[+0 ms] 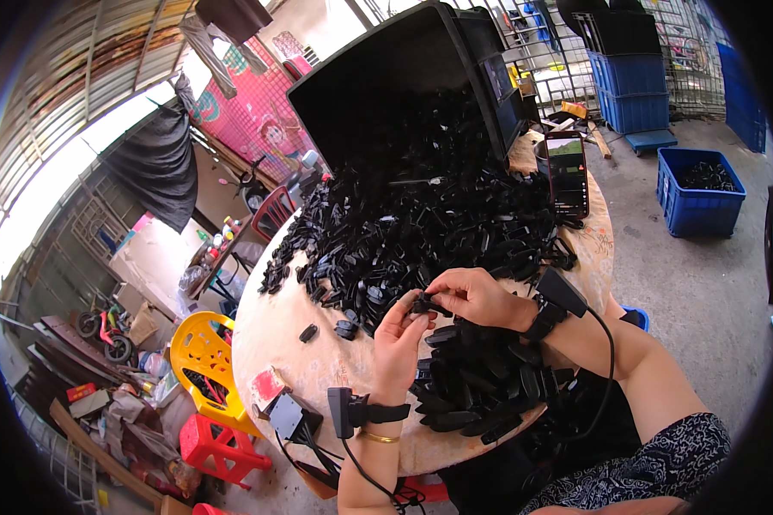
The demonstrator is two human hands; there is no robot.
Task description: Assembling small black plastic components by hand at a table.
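Note:
A small black plastic part (pixel 423 304) is pinched between the fingertips of my left hand (pixel 398 336) and my right hand (pixel 479 298), which meet above the round table (pixel 258 348). Its exact kind is too small to make out. Beyond my hands spreads a large heap of small black plastic parts (pixel 404 232), spilling from a tipped black crate (pixel 378 94). Beneath my right forearm lies a pile of longer black plastic pieces (pixel 481 378). A few loose black parts (pixel 308 333) rest on the cloth left of my left hand.
A phone (pixel 567 176) stands upright at the table's right. Left of my forearm sit a grey box with cables (pixel 294 418) and a red-and-white box (pixel 269 384). A yellow chair (pixel 204 356) and red stool (pixel 215 451) stand at left, a blue crate (pixel 703 206) at right.

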